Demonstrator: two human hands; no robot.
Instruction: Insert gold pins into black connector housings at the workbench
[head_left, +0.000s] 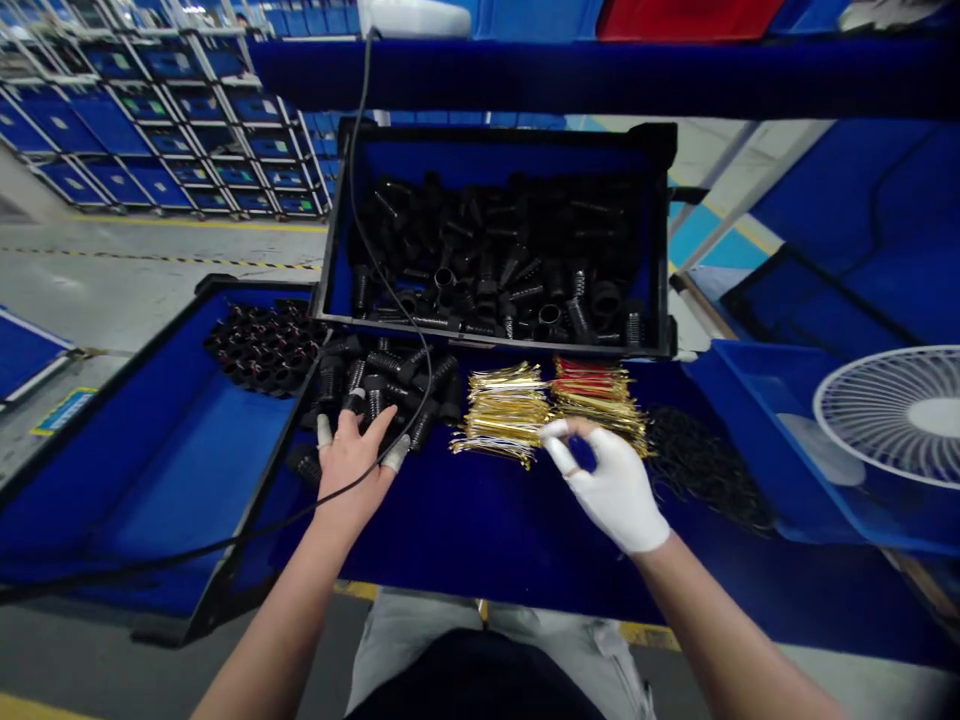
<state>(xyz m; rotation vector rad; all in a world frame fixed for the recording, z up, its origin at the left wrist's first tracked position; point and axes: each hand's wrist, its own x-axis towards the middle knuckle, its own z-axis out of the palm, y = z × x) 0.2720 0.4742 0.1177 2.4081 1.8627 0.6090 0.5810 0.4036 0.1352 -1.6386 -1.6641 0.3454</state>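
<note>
My left hand, with pale covers on several fingertips, reaches over a loose pile of black ribbed, threaded cylindrical parts. Its fingers are spread and rest on or just above them; none is visibly gripped. My right hand wears a white glove with bare skin at some fingers. Thumb and forefinger curl together in a pinch beside the yellow wire bundle; what lies between the tips, if anything, is too small to make out. Just beyond is a second bundle of red and yellow wires.
A black-rimmed blue crate of black parts stands behind. Another blue crate at left holds neatly packed black parts. Black cords lie right, near a white fan. A dark cable crosses over my left hand.
</note>
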